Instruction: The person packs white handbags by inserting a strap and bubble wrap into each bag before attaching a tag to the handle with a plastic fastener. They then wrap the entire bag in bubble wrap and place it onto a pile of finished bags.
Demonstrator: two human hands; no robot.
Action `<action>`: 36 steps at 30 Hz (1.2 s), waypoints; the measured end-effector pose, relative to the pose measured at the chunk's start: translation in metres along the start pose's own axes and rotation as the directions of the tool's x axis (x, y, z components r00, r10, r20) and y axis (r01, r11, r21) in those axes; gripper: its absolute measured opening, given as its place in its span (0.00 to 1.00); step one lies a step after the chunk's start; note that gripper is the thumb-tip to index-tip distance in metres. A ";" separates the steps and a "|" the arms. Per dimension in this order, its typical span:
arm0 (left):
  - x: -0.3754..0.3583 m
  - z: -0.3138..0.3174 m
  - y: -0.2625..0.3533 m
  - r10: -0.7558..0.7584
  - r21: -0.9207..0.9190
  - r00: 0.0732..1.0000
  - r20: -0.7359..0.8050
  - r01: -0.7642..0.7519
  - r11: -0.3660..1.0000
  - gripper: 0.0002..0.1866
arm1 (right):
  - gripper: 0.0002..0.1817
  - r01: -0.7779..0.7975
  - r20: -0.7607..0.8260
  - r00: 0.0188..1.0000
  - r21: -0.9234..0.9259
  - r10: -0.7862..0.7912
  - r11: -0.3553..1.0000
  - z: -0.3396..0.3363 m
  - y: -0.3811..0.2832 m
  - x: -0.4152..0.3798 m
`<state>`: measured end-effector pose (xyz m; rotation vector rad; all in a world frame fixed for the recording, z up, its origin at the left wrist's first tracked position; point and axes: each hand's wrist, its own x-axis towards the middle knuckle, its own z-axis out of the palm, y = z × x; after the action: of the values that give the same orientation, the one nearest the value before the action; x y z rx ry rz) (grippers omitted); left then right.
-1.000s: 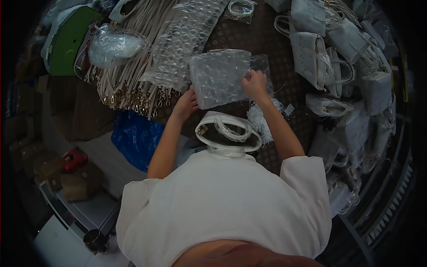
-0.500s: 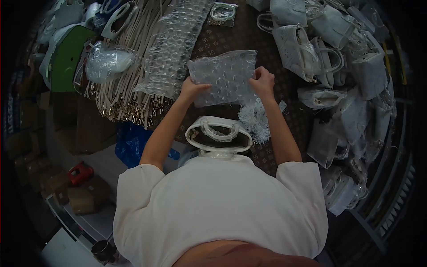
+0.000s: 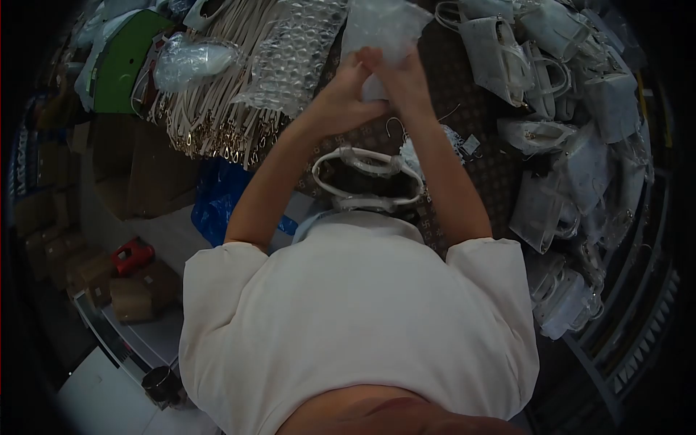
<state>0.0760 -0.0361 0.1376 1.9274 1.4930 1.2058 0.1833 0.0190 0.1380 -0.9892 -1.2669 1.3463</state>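
A translucent bubble wrap sheet (image 3: 384,25) lies at the top middle of the table, its lower part between my hands. My left hand (image 3: 348,98) is at its lower left edge, fingers spread, thumb stretched to the right. My right hand (image 3: 402,80) meets the left fingertips and is bent over the sheet; what its fingers hold is hidden. Close to my body stands a white handbag (image 3: 326,181) with its top open and its handle up. White tags with strings (image 3: 453,145) lie partly behind my right forearm.
Beige straps with gold clasps (image 3: 217,109) and a long bubble wrap strip (image 3: 290,58) lie at the left. Wrapped white bags (image 3: 544,145) are piled along the right. Below the straps are a blue plastic bag (image 3: 217,203) and a cardboard box (image 3: 138,170).
Both hands have moved up and together with the bubble wrap sheet, which was spread flat between them before. The camera view has shifted a little.
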 end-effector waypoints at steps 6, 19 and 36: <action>-0.066 -0.074 0.034 -0.012 -0.636 0.904 0.428 0.310 0.707 0.14 | 0.21 0.094 -0.129 0.983 -0.244 -0.128 0.965 -0.080 -0.070 -0.031; -0.132 -0.006 -0.003 -0.144 -0.297 0.927 0.345 0.254 0.920 0.53 | 0.14 0.763 0.801 0.582 -0.598 0.143 0.247 -0.058 -0.018 -0.125; -0.131 -0.007 -0.007 -0.019 -0.092 0.970 0.241 0.042 0.995 0.25 | 0.13 0.735 0.798 0.335 -0.554 0.500 0.391 -0.030 0.025 -0.119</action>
<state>0.0598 -0.1565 0.0870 1.9014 1.3100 0.9730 0.2296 -0.0916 0.1021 -0.5408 -3.3192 0.8418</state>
